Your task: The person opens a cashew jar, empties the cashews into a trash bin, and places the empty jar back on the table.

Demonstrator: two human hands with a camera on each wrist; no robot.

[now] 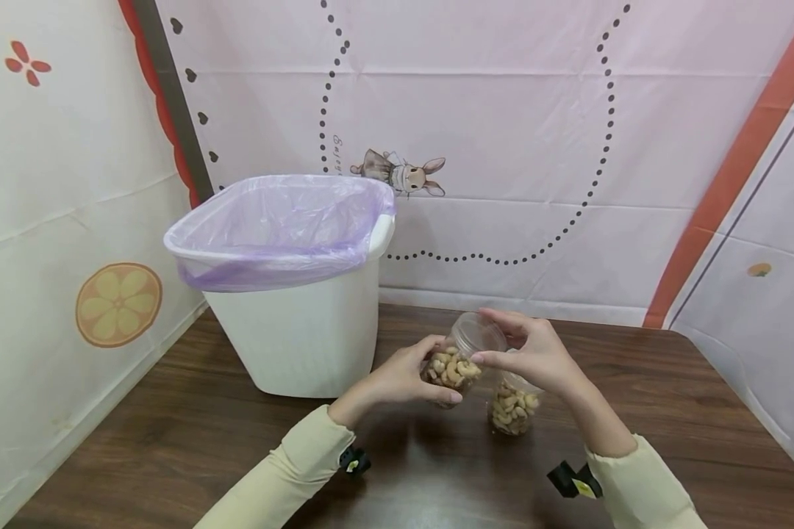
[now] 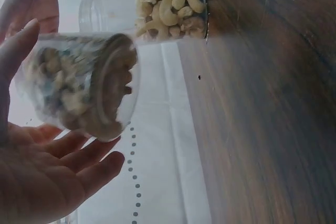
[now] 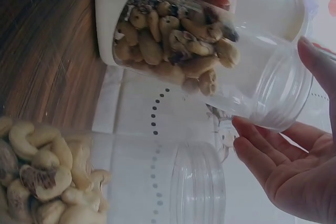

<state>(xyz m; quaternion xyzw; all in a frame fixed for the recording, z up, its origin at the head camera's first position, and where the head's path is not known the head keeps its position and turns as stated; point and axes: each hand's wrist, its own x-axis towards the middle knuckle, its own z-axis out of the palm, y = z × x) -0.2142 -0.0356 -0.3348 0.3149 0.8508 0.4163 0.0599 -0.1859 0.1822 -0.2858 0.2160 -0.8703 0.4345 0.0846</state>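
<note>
In the head view my left hand [image 1: 410, 375] grips a clear jar of cashews [image 1: 451, 369] around its lower part, raised and tilted over the table. My right hand [image 1: 532, 351] pinches the jar's clear top end [image 1: 478, 333] between thumb and fingers. The right wrist view shows dark bits among the cashews [image 3: 173, 45] in this held jar. Just beside it, a second clear jar of cashews [image 1: 513, 404] stands upright on the table, partly behind my right hand. Whether a separate lid sits on the held jar is hard to tell.
A white bin [image 1: 298, 330] lined with a purple plastic bag [image 1: 271, 268] stands on the table's left side. The dark wooden table [image 1: 635, 382] ends at a patterned cloth backdrop [image 1: 490, 147], with more cloth at both sides.
</note>
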